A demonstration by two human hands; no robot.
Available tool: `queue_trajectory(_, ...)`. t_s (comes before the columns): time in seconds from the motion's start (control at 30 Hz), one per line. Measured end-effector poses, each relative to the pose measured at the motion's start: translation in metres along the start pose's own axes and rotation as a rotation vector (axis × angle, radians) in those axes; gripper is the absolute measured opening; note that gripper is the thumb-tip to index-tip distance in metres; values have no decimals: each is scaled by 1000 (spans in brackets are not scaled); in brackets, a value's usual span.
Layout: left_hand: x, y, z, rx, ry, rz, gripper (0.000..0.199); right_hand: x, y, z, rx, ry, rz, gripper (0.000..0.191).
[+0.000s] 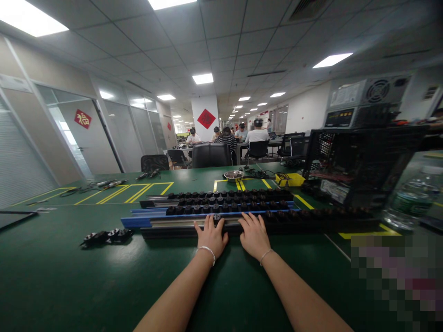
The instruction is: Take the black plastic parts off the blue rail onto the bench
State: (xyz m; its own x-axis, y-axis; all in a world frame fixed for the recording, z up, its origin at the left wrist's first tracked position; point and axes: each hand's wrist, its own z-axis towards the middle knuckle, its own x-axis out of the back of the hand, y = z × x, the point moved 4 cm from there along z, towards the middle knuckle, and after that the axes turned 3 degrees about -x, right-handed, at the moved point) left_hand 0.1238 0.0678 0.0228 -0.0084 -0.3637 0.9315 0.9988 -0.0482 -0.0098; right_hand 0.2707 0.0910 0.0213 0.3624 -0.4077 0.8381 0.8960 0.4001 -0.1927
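My left hand (211,237) lies on the near rail, a long black and silver track (183,222), with its fingers spread. A small round-faced black socket module (217,216) shows between its fingertips; whether they grip it I cannot tell. To the right, my right hand (254,234) rests on the same rail, fingers apart, just left of a row of black modules (311,215). Behind lies a blue rail (136,222) with another row of black modules (194,210). Farther back is a black rail (155,201) with more modules. Several loose black modules (105,237) lie at the left.
On the green table (86,290) stand a metal bowl (233,175), a yellow tray (290,180) and a water bottle (413,198). An open computer case (360,161) carries power supplies (370,92). Cabled tools (110,184) lie back left. People sit at tables beyond.
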Motion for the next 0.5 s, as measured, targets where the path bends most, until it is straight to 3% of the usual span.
queue_trajectory(0.5, 7, -4, -3, 25, 17, 2, 50, 1, 0, 0, -7, -5, -11, 42)
